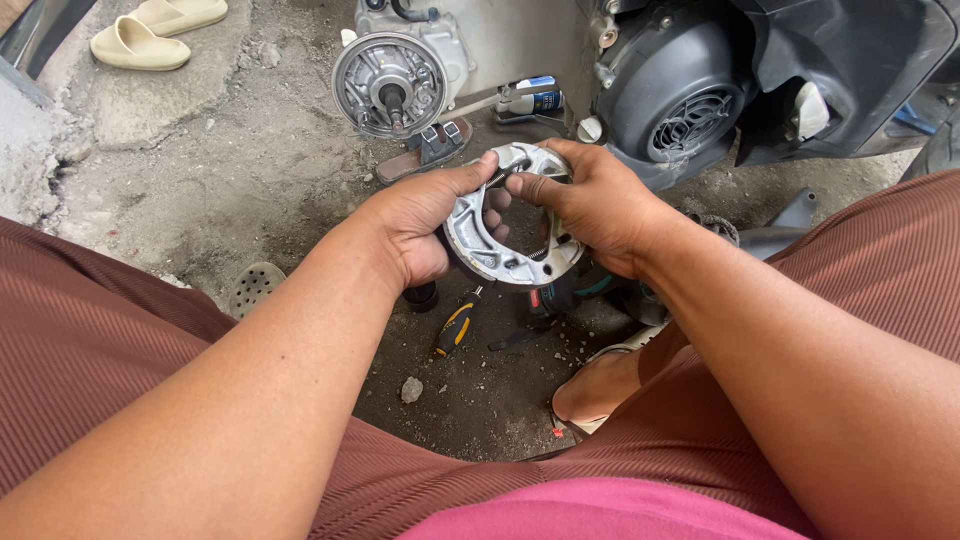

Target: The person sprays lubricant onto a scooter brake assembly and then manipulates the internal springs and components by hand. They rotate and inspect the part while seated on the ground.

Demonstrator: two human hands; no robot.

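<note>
Rough, dirty concrete floor (pixel 250 170) here, a scooter engine casing (pixel 690 100) up top with a round brake drum plate (pixel 390 85) beside it. Both hands are closed on a pair of metal brake shoes (pixel 500 250), held above the floor: left hand (pixel 420 230) grips the left shoe, right hand (pixel 590 205) grips the right. A yellow-handled screwdriver (pixel 455 328) lies on the floor below, beige sandals (pixel 160 30) far left.

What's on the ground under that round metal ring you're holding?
Under the brake shoe ring lie a yellow-handled screwdriver, a dark tool and small stones. The ring and both hands cover the rest of the dark tool.
</note>
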